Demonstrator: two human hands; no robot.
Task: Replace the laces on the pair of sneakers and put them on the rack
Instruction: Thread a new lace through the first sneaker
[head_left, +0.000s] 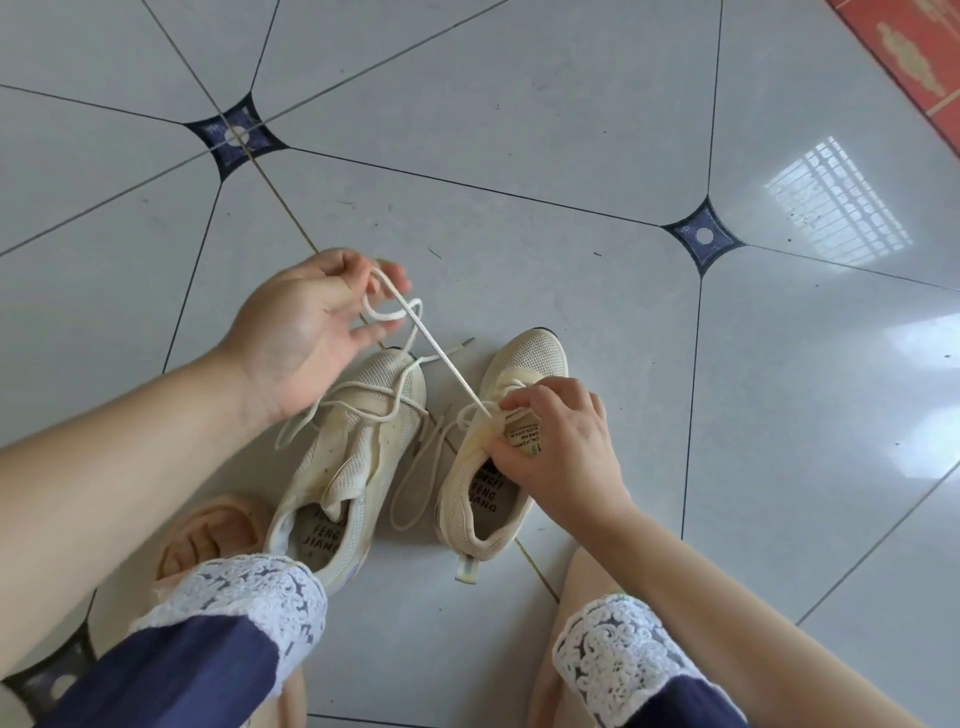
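- Head view, hands: the left hand (311, 322) was palm-up with its fingers curled, and the lace (441, 358) was looped round them. The right hand (556, 441) had its fingers curled tight at the tongue of the right sneaker (530, 358). Whether those fingertips also pinched the lace could not be told.
- Head view, task items: the lace ran taut from the left hand down to the upper eyelets of the right sneaker. The left sneaker (358, 457) lay just beside it on the tiled floor (519, 156), with a second lace (363, 400) draped loosely across its upper. No rack was in view.
- Risk, snagging: a sideways pull on the taut lace would likely jam it in an eyelet or fray its tip.
- Risk, shoe shift: if the right hand's hold slackened, the pull would probably drag the right sneaker along the smooth floor.
- Risk, tangling: slack loops lay between the two sneakers and could knot with the taut lace or with the second lace.
- Risk, mix-up: both laces looked alike, so an old one could be rethreaded by mistake.
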